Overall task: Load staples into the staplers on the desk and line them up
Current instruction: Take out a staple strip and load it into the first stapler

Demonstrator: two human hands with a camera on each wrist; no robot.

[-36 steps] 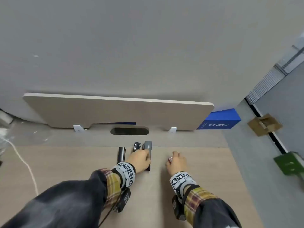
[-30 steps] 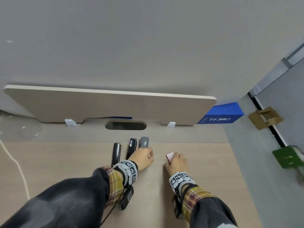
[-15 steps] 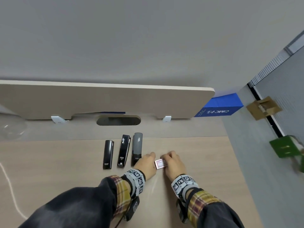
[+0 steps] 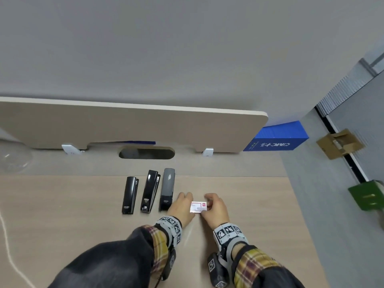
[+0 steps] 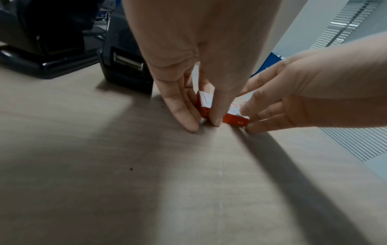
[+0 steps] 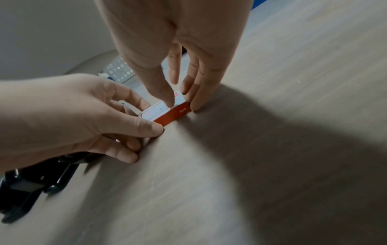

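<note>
- Soft, even indoor light fills the head view; the pale wood-grain bench [image 4: 62,204] shows no glare.
- Wide-angle bending curves the beige upright divider panel [image 4: 133,125] near the edges.
- In both wrist views, broad dark shadows spread beneath the hands.
- The black stapler [image 6: 31,185] at the right wrist view's edge is smeared.

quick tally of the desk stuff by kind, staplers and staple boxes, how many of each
Staplers: 3, namely the short glossy black stapler, the long black stapler and the grey-topped stapler.
Staple boxes: 1, the small red and white cardboard staple box, held between both hands.
Total: 4
</note>
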